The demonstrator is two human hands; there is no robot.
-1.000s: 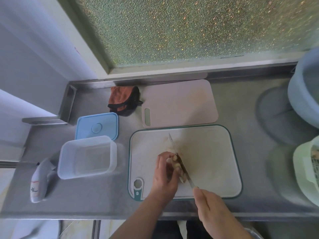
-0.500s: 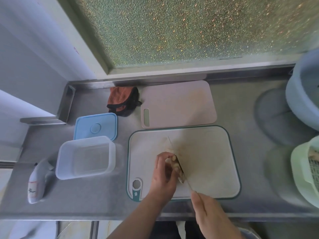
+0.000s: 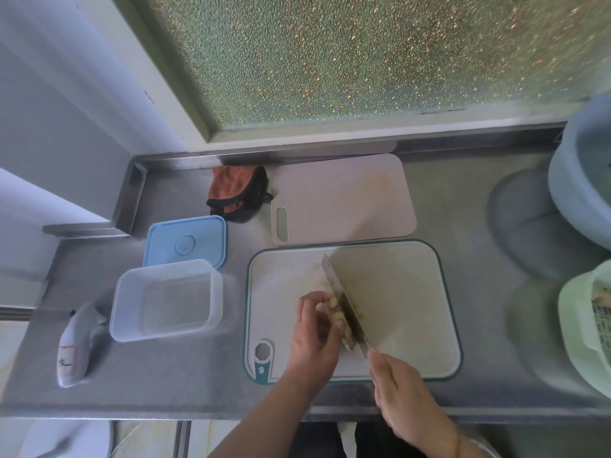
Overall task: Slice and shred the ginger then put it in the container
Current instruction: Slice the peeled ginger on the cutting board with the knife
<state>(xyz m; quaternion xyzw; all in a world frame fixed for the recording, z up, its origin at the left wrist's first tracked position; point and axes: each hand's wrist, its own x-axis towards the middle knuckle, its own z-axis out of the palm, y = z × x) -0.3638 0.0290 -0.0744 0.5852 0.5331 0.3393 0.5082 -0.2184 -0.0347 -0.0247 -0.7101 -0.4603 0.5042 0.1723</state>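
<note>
You are slicing: your left hand (image 3: 315, 328) is pinning the ginger (image 3: 334, 309) on the cutting board (image 3: 413, 292) while your right hand (image 3: 401, 388) is gripping the knife (image 3: 347, 305) against it; next, another thin cut beside your knuckles, the empty container (image 3: 167, 299) waiting to your left.

Soft, fairly dim daylight comes through the frosted window (image 3: 363, 57) at the back, its pebbled glass speckled with bright points. The steel counter (image 3: 172, 368) below the window shows a dull sheen rather than hard glare. Shadows are pale and diffuse — rounded ones lie on the counter below the window's right end. Wide-angle distortion bends the window frame and counter edges, and the outer margins smear into blur — detail is soft throughout.
</note>
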